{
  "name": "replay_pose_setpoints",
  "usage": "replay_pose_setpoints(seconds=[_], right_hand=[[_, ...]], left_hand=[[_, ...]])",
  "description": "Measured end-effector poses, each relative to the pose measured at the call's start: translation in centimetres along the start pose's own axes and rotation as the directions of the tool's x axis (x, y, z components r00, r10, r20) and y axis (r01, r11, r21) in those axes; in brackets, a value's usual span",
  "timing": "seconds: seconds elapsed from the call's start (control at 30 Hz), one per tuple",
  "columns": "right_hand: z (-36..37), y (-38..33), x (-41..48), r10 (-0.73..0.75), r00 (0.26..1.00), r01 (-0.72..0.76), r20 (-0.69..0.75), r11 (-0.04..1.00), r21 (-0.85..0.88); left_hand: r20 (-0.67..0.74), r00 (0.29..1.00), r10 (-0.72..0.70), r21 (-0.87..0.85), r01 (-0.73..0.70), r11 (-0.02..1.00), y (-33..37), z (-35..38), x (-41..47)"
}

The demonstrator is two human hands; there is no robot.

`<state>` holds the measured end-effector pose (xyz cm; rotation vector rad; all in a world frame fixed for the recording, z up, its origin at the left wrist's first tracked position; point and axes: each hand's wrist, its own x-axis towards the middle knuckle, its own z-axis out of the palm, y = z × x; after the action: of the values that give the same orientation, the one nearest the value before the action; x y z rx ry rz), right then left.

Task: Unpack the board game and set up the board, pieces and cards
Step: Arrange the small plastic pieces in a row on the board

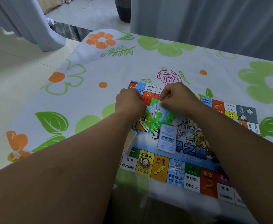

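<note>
Pinching at a cluster of small plastic pieces (156,118), both hands work over the far left part of the board (192,180). The left hand (129,104) is curled with its fingertips hidden, closed on the red end of the cluster. The right hand (176,97) is also curled, thumb and forefinger nipped together on the pieces just beside the left hand. Exactly what the pinch catches is too blurred to tell.

The pieces look light, stiff and brittle, probably thin moulded plastic joined in a string or held in a clear wrap; I cannot tell which. They would likely snap or scatter if pulled hard, so a fingertip hold close to the joint being parted seems best, with short twists and no tugging.

The cluster's long axis runs diagonally. Its red part lies between the hands at the far end, and the green part trails toward the person and slightly right, onto the board's blue middle. Its near end lies just beside a blue stack of cards (167,138), which rests tilted on the board's centre. A tan stack (130,139) sits at the board's left edge.

The board lies flat and unfolded on the counter (100,65), which has a flowered cloth. The print on its near row reads upright to the person.
</note>
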<state>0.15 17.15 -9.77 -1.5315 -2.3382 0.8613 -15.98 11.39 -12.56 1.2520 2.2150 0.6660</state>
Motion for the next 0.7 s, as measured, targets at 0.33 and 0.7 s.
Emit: replay_pose_setpoints(seconds=[0.33,0.7], right_hand=[[-1.4,-1.4,-1.6,-0.042,0.942,0.050,0.332,0.999,-0.014],[-1.8,-1.5,-1.6,-0.002,0.933,-0.010,0.361,0.999,0.030]], left_hand=[[-0.009,1.000,-0.013,0.019,0.013,1.000,0.2,0.0,-0.1],[-0.008,1.000,-0.010,0.010,0.010,1.000,0.1,-0.1,-0.1]])
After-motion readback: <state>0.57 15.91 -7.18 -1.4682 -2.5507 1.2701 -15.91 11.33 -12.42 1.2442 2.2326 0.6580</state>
